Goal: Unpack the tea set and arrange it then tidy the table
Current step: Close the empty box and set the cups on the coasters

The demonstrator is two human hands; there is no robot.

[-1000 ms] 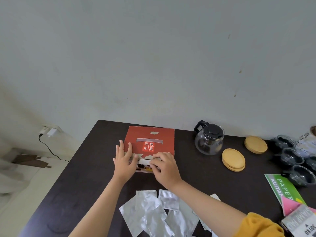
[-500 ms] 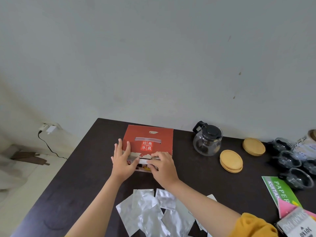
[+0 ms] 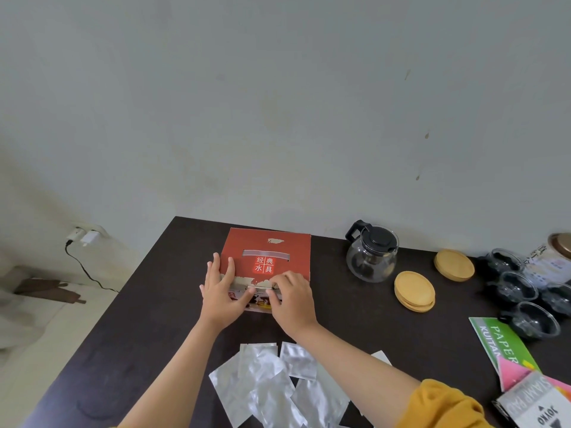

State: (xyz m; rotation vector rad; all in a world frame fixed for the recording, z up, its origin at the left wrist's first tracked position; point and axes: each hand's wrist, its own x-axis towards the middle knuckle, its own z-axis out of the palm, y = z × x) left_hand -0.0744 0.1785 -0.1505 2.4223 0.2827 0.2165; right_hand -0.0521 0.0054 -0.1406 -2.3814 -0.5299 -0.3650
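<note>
The red box (image 3: 265, 257) is pressed at its near edge by the flat left hand (image 3: 223, 293); the flap is pinched by the right hand (image 3: 290, 296). Bare table (image 3: 148, 304) is seen leftward.

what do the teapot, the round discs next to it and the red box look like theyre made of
Teapot: clear glass, see-through body; black lid and handle, likely plastic. Round discs: pale matte wood or bamboo, by colour. Red box: printed cardboard, with thin folded edges.
</note>
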